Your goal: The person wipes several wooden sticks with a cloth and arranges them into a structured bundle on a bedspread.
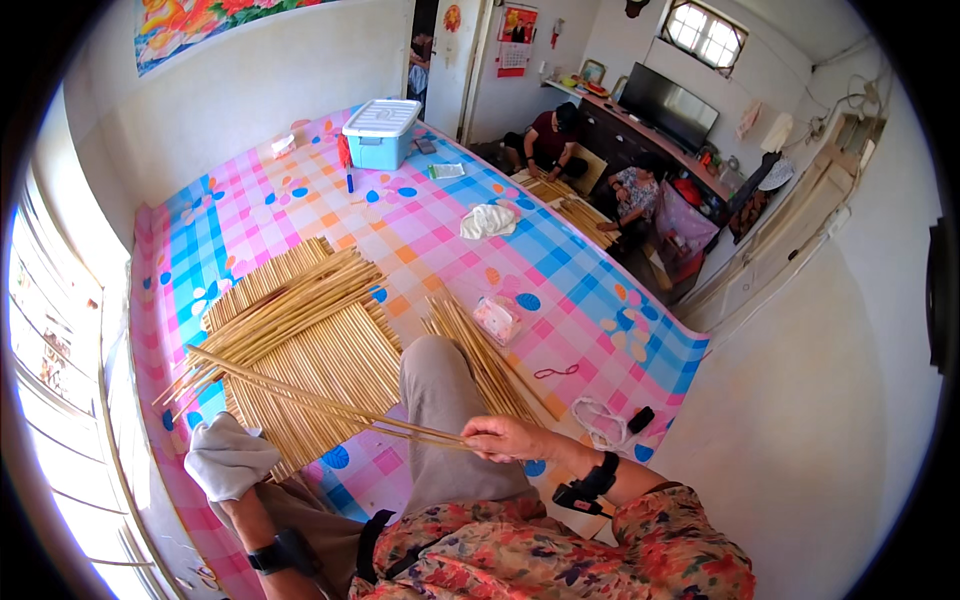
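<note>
My right hand (pixel 504 439) grips the near ends of a few long, thin plant stalks (pixel 322 405), which reach left across a mat of stalks (pixel 322 367). My left hand (pixel 231 456) is wrapped in a pale grey cloth and rests at the mat's lower left edge; the cloth hides its fingers. On top of the mat lies a loose bundle of stalks (pixel 285 307). Another bundle (pixel 480 352) lies on the far side of my bent knee, to the right of the mat.
A checked plastic sheet (pixel 420 262) covers the raised surface. On it are a lidded blue box (pixel 381 146), a white cloth (pixel 487 221), a tissue pack (pixel 496 320) and a white cord (pixel 600 420). Two people work with stalks on the floor beyond; a barred window is at left.
</note>
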Motion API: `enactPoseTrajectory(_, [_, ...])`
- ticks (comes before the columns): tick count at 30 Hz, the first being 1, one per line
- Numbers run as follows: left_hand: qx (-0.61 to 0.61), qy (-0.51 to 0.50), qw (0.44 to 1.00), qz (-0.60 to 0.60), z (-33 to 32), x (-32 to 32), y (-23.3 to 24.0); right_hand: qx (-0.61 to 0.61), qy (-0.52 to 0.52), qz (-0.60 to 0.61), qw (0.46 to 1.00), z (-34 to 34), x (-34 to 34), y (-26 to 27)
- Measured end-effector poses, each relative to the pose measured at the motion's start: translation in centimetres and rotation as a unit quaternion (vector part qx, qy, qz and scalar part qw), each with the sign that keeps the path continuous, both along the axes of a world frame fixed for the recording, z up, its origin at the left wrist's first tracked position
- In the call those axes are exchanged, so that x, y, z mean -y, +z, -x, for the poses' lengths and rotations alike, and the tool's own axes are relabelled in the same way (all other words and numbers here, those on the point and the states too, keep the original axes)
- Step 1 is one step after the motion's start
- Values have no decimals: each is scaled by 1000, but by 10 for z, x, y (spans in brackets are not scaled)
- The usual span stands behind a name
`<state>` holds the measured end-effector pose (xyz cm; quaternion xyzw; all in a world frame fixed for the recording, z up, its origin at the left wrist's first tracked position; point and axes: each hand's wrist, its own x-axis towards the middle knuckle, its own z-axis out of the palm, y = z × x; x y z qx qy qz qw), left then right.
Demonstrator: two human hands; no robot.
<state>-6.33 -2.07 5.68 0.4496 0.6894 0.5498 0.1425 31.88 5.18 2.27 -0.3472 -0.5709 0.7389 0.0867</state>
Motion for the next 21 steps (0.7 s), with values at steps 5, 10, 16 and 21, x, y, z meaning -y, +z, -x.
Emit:
enactPoseTrajectory(5, [133,-72,988,-23,-30,-10,-6,-91,-28,-48,994,80,-4,-1])
enactPoseTrajectory(10, [270,-119,952,-85,-58,-15,-7,-121,-26,-168,978,150,-5,-40])
enactPoseTrajectory(16, [302,-128,937,-122,-95,-19,-11,-122,-4,-143,982,172,10,-33])
enactPoseTrajectory(21, [223,-139,959,-108,-102,-25,-16,-114,-12,-137,984,167,17,-35])
